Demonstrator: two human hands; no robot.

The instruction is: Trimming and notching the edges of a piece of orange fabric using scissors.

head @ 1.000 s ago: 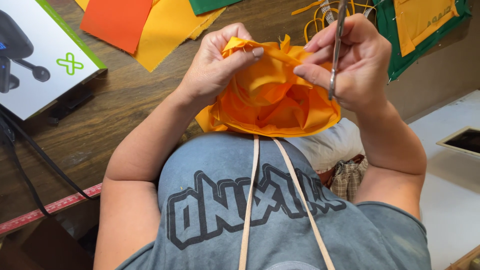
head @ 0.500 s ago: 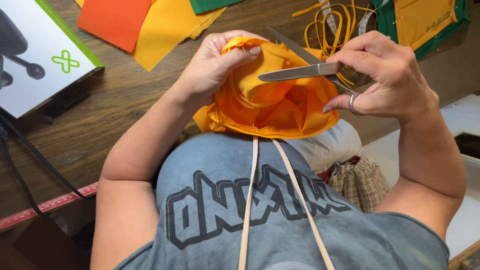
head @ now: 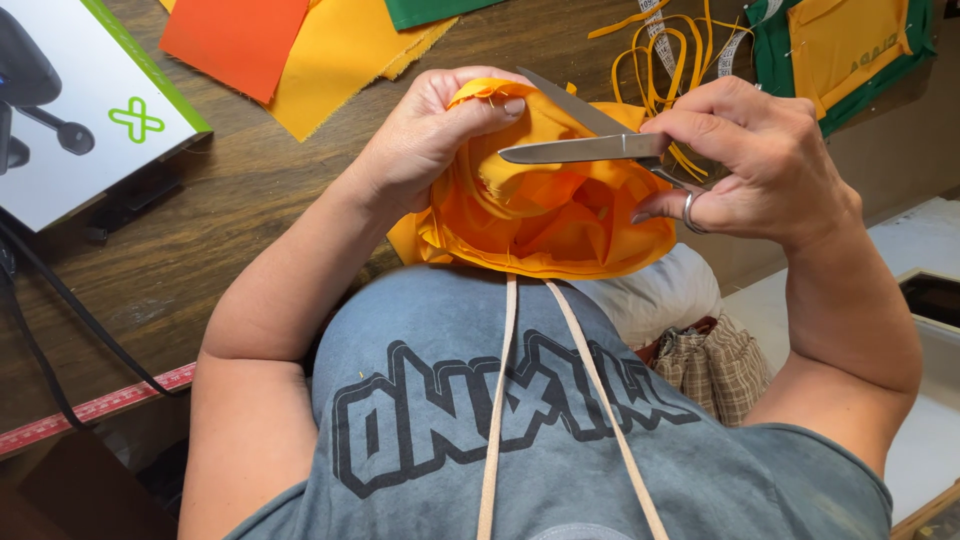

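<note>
Gripping a bunched orange cloth (head: 545, 215) at its upper edge, the left hand (head: 430, 135) has thumb and fingers pinched on the folds and holds it against the chest, above the wooden table (head: 180, 250). Right hand (head: 755, 165) is closed round the handles of scissors (head: 590, 148), blades parted and pointing left over the cloth. Fabric pieces (head: 300, 50), yellow strips (head: 670, 60) and a white box (head: 90, 110) lie on the table beyond.

The dark wooden table (head: 200, 250) carries a white box (head: 90, 120), orange cloth (head: 235, 40), yellow cloth (head: 340, 60), yellow strips (head: 670, 60) and a black cable (head: 70, 320).
</note>
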